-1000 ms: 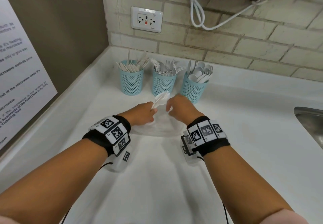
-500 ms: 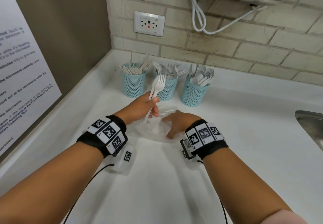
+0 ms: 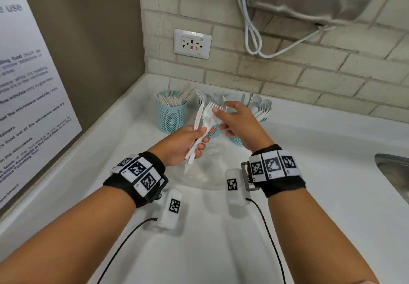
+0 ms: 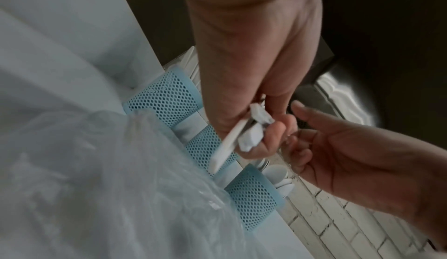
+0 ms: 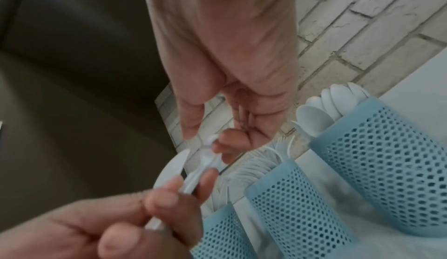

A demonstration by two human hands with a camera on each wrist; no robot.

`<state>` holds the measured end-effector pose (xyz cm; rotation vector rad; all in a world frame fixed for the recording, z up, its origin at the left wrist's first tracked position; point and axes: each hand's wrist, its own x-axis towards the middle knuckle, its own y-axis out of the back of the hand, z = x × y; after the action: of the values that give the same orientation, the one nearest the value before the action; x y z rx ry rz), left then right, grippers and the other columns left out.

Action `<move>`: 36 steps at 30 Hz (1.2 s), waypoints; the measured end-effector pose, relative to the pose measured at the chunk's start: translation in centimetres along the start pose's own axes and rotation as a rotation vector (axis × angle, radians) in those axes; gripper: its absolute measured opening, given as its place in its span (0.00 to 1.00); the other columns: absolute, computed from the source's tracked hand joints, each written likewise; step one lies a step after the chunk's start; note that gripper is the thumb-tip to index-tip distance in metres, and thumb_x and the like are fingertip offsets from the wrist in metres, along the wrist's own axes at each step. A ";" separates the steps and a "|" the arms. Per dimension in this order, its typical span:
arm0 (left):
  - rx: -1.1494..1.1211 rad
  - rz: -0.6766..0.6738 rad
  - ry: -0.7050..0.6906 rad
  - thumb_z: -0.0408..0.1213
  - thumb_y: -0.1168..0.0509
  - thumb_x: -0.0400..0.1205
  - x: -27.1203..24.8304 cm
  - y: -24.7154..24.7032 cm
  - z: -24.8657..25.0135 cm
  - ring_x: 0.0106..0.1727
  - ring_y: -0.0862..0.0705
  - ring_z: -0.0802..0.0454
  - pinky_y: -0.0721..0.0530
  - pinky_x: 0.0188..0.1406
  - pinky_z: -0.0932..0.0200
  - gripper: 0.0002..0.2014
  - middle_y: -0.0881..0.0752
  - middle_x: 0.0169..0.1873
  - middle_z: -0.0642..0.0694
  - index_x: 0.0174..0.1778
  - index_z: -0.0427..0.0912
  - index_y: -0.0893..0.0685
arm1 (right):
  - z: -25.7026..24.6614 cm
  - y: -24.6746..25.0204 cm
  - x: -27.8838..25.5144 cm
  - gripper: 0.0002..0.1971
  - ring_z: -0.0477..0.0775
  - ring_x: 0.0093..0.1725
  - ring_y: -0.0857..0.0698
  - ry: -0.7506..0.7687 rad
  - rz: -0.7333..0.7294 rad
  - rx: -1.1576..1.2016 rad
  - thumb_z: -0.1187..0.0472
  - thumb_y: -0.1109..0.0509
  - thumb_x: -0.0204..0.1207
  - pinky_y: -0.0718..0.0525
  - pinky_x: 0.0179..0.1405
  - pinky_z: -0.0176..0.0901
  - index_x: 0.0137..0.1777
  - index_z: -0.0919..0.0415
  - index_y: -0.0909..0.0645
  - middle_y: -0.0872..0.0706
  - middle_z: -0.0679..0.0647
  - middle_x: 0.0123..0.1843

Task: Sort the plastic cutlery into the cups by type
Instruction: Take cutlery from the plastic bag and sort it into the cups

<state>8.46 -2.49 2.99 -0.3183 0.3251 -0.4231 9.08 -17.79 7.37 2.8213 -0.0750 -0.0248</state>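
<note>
My left hand (image 3: 197,142) grips a bundle of white plastic cutlery (image 3: 204,120) by the handles, heads up, above a clear plastic bag (image 3: 199,173) on the counter. It holds forks and a knife-like blade (image 5: 173,167). My right hand (image 3: 221,113) pinches one fork's head (image 5: 209,141) between thumb and finger. Behind the hands stand three blue mesh cups: a knife cup (image 3: 171,115), a fork cup (image 5: 295,196) mostly hidden in the head view, and a spoon cup (image 5: 387,158). The handle ends (image 4: 251,138) stick out below my left hand (image 4: 266,133).
The white counter (image 3: 321,173) meets a brick wall with a power outlet (image 3: 192,44) and a hanging white cable (image 3: 250,29). A steel sink (image 3: 394,173) lies at the right edge. A printed notice (image 3: 33,106) covers the left wall.
My left hand has lifted the cutlery bundle up off the bag. My right hand has left the bag and risen to the fork heads.
</note>
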 end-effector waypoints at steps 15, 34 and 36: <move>0.048 0.116 -0.003 0.37 0.37 0.83 -0.6 0.3 -0.9 0.32 0.11 0.55 0.14 0.29 0.65 0.06 0.09 0.39 0.45 0.52 0.43 0.17 | 2.0 -1.1 0.4 0.20 0.46 0.28 0.19 -0.051 -0.113 0.203 0.71 0.30 0.76 0.18 0.27 0.34 0.65 0.59 0.30 0.18 0.56 0.39; 0.170 0.224 -0.058 0.48 0.46 0.87 -0.1 0.4 -1.8 0.18 0.37 0.62 0.39 0.15 0.72 0.13 0.27 0.29 0.50 0.56 0.45 0.20 | 3.1 -1.8 0.5 0.14 0.45 0.26 0.19 0.014 0.009 0.304 0.60 0.27 0.76 0.15 0.30 0.34 0.54 0.63 0.28 0.17 0.56 0.37; 0.168 0.203 -0.055 0.50 0.47 0.87 -0.2 0.3 -1.8 0.18 0.36 0.62 0.38 0.15 0.72 0.17 0.25 0.28 0.50 0.59 0.43 0.19 | 3.3 -1.9 0.5 0.12 0.44 0.27 0.18 0.023 0.028 0.244 0.60 0.28 0.76 0.16 0.28 0.34 0.52 0.63 0.27 0.17 0.54 0.37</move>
<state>7.74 -2.59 1.36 -0.1309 0.2634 -0.2389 9.61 -17.01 3.67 3.0630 -0.1201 0.0244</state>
